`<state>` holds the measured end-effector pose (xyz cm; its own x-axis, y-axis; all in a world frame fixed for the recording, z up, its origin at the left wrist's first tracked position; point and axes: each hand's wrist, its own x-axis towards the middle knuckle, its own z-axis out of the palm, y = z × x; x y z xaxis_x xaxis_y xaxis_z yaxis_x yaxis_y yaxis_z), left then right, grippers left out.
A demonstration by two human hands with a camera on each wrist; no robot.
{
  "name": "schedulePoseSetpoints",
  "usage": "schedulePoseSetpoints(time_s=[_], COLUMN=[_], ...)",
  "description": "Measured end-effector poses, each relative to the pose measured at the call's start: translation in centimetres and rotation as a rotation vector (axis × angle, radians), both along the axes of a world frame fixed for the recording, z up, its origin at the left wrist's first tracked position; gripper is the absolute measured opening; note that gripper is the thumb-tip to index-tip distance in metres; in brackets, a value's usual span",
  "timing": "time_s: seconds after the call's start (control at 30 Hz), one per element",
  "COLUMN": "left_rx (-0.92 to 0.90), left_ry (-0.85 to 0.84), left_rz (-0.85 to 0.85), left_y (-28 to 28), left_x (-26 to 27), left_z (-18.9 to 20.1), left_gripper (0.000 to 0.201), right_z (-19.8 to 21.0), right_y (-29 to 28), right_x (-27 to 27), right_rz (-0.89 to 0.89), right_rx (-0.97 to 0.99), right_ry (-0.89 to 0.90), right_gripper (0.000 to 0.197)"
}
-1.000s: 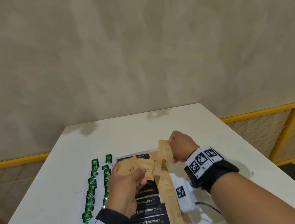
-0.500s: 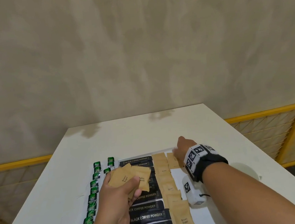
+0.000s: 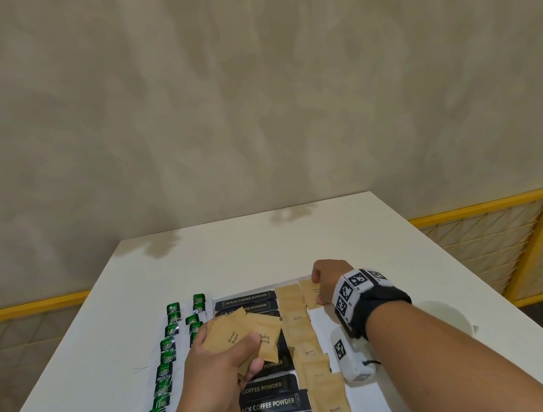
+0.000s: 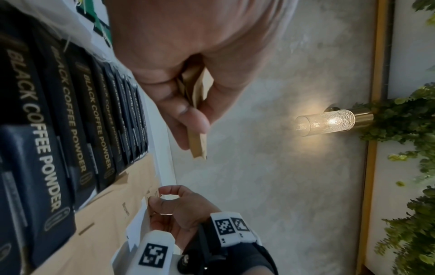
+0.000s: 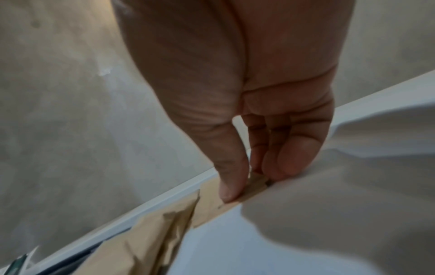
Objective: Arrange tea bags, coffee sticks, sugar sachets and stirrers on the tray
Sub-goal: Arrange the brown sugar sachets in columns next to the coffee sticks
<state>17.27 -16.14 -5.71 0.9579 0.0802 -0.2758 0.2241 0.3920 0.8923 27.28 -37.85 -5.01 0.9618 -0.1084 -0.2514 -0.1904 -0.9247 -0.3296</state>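
Head view looks down over the worktop; both wrist views sit close along the fingers, sharing the sugar sachets

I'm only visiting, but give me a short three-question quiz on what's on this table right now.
1. True or false: the left hand holds brown sugar sachets.
2. What is printed on the dark sticks?
3. The right hand touches: A) a green tea bag B) a sugar sachet at the tray's far end C) a stirrer

Key: 1 true; 2 BLACK COFFEE POWDER; 3 B
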Motion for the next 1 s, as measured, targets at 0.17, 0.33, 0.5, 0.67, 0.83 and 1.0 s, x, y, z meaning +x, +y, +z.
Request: schedulePoseSetpoints(time_s=[0.17,0.33,0.5,0.67,0.83,1.0], left_rx=[-0.024,-0.083,-0.098,-0.166,-0.172,-0.177], left_ry=[-0.004,-0.020,-0.055,-0.077,-0.075,-0.053], left_rz=[-0.035,-0.046,-0.032,-0.022,-0.028,-0.028], left_y=[-0.1,-0.6,-1.2,-1.8,-2.1,-1.7], left_x=[-0.2,0.0,-0.1,-0.4,-0.7,-0.8], left_z=[-0.1,0.0,0.3,0.7,0.8,0.7], left_gripper=[0.049,0.061,0.048,0.044,0.039,0.039], right_z=[1.1,4.1,6.1,6.0,5.1,5.1], right_y=[0.2,0.8,1.9,2.4,1.9,0.8], right_x=[-0.5,-1.6,-4.2,-6.2,-6.6,-6.7], right_rz=[0.027,0.045,0.136,0.232,0.099,-0.035], right_rx=[-0.016,0.232,0.804,0.890,0.915,1.039], right_ry=[-0.017,-0.040,0.284,0.330,0.259,0.270], right_gripper=[0.027,0.015,0.017,0.024,0.016,0.015])
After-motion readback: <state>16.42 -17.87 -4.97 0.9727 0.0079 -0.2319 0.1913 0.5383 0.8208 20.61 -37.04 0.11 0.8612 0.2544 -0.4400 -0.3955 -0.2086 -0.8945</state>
